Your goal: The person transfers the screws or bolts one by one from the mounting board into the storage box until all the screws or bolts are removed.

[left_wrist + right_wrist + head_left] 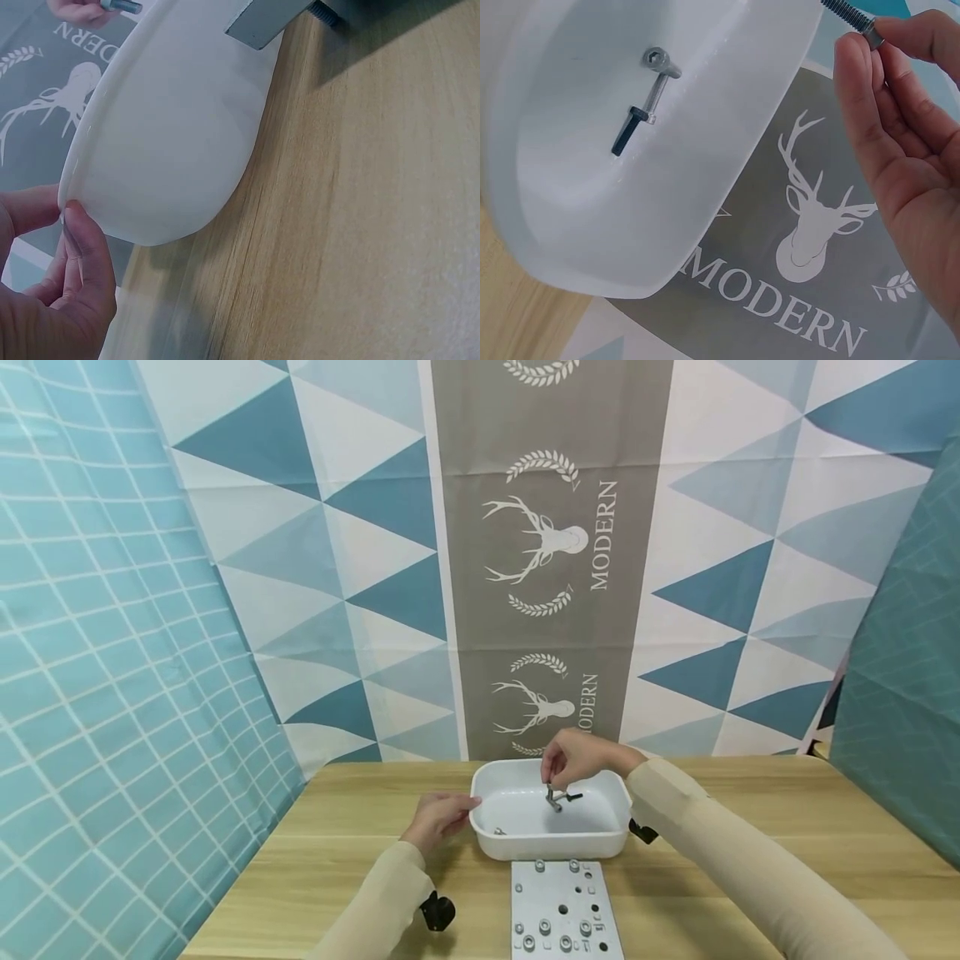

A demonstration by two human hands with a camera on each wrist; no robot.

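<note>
A white basin-like tray (547, 848) stands on the table. My left hand (438, 818) pinches its left rim between thumb and fingers, as the left wrist view shows closely. Over the tray, my right hand (576, 758) holds a metal bolt (853, 18) by its head, between thumb and fingertips, with the threaded shank pointing away from the palm. Below it on the tray floor lie a silver socket-head bolt (657, 58), a slim silver screw (658, 97) and a black screw (624, 135). A small metal piece (500, 832) sits by the tray's front left corner.
In front of the tray lies a grey metal plate (540, 897) with holes and several bolts seated in it. The wooden table (360, 827) runs out to both sides. Patterned curtains (375, 568) hang behind and at the left. Black wrist cameras sit below both wrists.
</note>
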